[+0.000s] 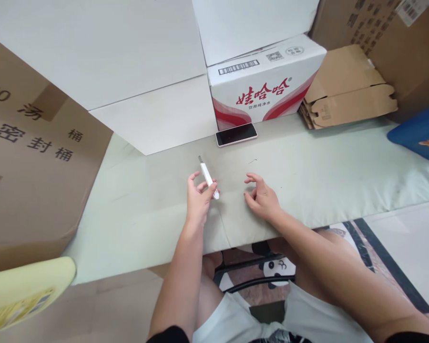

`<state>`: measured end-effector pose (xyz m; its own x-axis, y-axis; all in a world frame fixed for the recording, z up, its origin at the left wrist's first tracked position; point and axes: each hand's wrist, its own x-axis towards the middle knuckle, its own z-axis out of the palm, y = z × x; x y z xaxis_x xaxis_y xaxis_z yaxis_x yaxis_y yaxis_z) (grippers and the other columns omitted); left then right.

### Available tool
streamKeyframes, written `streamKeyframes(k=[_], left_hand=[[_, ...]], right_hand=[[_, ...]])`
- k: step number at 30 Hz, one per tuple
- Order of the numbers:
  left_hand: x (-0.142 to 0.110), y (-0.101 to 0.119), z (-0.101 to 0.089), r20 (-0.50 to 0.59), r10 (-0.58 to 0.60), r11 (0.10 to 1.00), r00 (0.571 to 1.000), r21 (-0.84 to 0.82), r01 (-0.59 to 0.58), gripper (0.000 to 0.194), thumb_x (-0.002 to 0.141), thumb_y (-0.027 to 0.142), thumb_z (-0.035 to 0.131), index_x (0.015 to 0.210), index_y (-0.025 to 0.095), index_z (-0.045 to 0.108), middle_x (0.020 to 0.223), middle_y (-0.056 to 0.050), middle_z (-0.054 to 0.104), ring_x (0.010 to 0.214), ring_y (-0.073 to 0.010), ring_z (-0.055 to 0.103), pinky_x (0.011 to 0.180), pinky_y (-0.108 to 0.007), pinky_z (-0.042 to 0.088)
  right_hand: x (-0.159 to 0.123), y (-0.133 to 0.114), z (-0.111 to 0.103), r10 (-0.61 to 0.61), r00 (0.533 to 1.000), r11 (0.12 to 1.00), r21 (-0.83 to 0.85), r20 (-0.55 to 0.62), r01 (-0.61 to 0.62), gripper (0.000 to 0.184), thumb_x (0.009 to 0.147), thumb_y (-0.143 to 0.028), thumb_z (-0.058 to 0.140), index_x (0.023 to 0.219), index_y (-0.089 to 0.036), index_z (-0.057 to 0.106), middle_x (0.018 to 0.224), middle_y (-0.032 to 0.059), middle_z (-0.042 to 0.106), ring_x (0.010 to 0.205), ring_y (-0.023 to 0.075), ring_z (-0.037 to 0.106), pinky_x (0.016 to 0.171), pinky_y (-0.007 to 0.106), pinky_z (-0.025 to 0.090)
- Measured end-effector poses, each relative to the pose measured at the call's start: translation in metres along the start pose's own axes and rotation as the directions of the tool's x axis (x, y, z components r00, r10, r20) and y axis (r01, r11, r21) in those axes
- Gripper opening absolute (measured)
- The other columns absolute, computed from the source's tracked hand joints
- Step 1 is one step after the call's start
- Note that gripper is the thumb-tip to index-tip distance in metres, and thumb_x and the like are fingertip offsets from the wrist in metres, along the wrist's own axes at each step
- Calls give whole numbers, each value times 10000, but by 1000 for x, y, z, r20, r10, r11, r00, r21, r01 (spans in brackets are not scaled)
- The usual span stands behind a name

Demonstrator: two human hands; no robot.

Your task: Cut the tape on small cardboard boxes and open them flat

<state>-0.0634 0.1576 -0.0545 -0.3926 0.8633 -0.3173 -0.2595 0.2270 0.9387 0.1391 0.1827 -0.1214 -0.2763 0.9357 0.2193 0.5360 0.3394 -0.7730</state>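
My left hand (pixel 199 197) is closed on a slim white utility knife (pixel 208 177), pinched near its lower end between thumb and fingers. The knife's narrow metallic tip points away from me, toward the boxes at the back. To the right, my right hand (pixel 262 197) rests at the cloth-covered table (pixel 157 214) with its fingers loosely bent and apart. Nothing shows in it. Beyond both hands, a phone (pixel 237 135) with a dark screen lies flat against the foot of a white and red carton.
White boxes (pixel 157 114) and the red-printed carton (pixel 264 95) line the back. Flattened cardboard (pixel 353 105) lies at the back right, near a blue object (pixel 422 131). A large brown box (pixel 35 143) stands left, with a pale yellow container (pixel 28 290) in front.
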Motion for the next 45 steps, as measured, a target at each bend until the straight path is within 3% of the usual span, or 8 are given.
streamKeyframes(k=[5,9,13,21,29,36,41,45], left_hand=[[1,3,-10,-50,67,997,997,-32,-68,510,626,433,910,980,218,613,798,31,667,570,-77,578,566,-216,442],[1,7,-16,-57,61,985,997,-157,-69,398,722,515,781,984,226,702,887,-17,695,727,-115,639,630,-219,466],[4,10,-21,-41,66,956,997,-283,-75,407,745,518,679,1036,237,721,989,-56,748,891,-171,671,682,-237,481],[5,14,-22,-81,37,924,996,-378,-65,474,727,541,613,1006,186,758,902,-95,757,689,-146,590,590,-229,413],[4,16,-27,-41,85,906,996,-412,-95,491,775,554,537,1076,254,783,1303,-84,692,782,-150,578,582,-240,429],[3,19,-29,-19,53,872,998,-486,-56,455,808,573,503,1065,259,708,1266,-94,709,743,-152,558,592,-244,439],[3,21,-29,-50,64,883,997,-463,-80,542,789,570,478,1161,273,736,1392,-78,626,768,-157,553,563,-254,431],[2,25,-33,-40,34,850,999,-524,-50,516,803,559,455,1121,281,750,1321,-69,633,766,-160,541,577,-259,434]], right_hand=[[0,-2,-1,12,1000,1000,-13,4,-12,494,846,-239,527,1335,-257,461,1164,65,716,514,96,569,575,291,456],[-1,-2,-2,24,1000,1000,-11,5,-24,483,847,-244,525,1327,-244,462,1146,69,713,513,97,566,584,292,463],[-1,-3,-2,35,999,999,-8,2,-35,480,843,-241,527,1319,-241,469,1142,72,711,508,98,559,587,295,462],[0,-4,-3,47,999,999,7,8,-47,467,835,-249,525,1299,-232,478,1132,71,709,496,92,547,597,302,461],[0,-2,-2,51,999,999,17,10,-52,464,844,-249,520,1306,-236,475,1142,68,709,502,91,548,595,300,458],[0,-2,-3,56,998,998,13,8,-56,459,840,-256,524,1296,-241,481,1139,69,709,509,96,558,600,304,469],[-1,-2,-2,60,998,998,5,3,-60,467,831,-260,523,1296,-235,486,1138,72,705,513,102,565,601,309,475],[-1,-1,-3,60,998,998,-11,-6,-60,465,827,-275,529,1289,-229,495,1124,72,706,515,106,565,620,321,488]])
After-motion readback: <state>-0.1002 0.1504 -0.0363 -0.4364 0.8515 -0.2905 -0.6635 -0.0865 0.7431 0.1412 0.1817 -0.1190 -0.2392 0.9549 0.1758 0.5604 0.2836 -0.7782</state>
